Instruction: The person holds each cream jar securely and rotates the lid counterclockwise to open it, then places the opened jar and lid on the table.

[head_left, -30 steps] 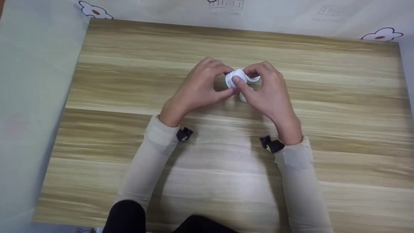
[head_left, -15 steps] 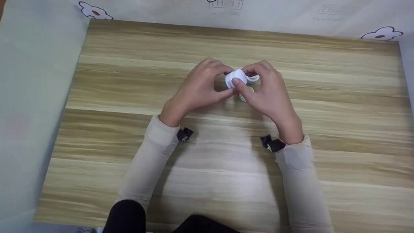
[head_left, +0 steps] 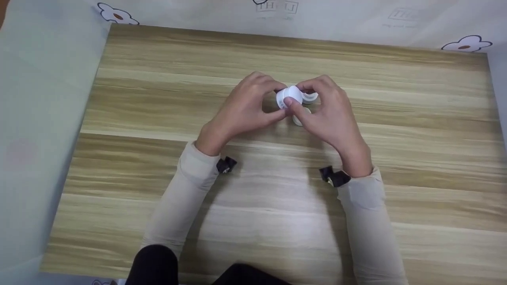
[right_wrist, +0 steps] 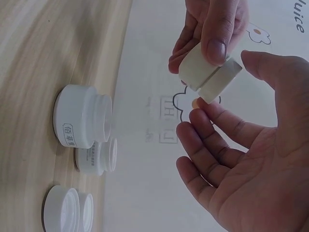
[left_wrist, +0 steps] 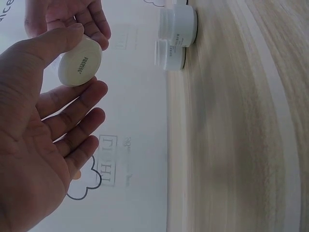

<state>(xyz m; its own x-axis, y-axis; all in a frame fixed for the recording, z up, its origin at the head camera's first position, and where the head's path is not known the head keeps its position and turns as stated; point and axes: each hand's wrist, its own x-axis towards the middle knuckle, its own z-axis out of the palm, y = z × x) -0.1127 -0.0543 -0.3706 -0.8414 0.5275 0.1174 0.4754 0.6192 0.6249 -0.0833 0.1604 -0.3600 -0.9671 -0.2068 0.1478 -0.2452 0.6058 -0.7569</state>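
Above the table, both hands hold a small white cosmetic jar [head_left: 281, 99] with a white lid [head_left: 294, 95]. My left hand [head_left: 247, 101] grips the jar body between thumb and fingers; its printed base [left_wrist: 79, 67] shows in the left wrist view. My right hand [head_left: 330, 109] pinches the lid between thumb and index finger, the other fingers loosely spread. A narrow seam separates lid and body in the right wrist view. Two more white jars without lids, a nearer jar [right_wrist: 75, 116] and a farther jar [right_wrist: 91, 159], stand on the table there.
Loose white lids [right_wrist: 60, 210] lie beside the standing jars on the wood-grain table [head_left: 253, 213]. In the head view, white round pieces [head_left: 310, 97] are partly hidden behind the right hand. A pale printed sheet [head_left: 348, 19] stands along the table's far edge.
My right thumb has shifted slightly down along the lid toward the person. The left hand and the jar stay almost in place.
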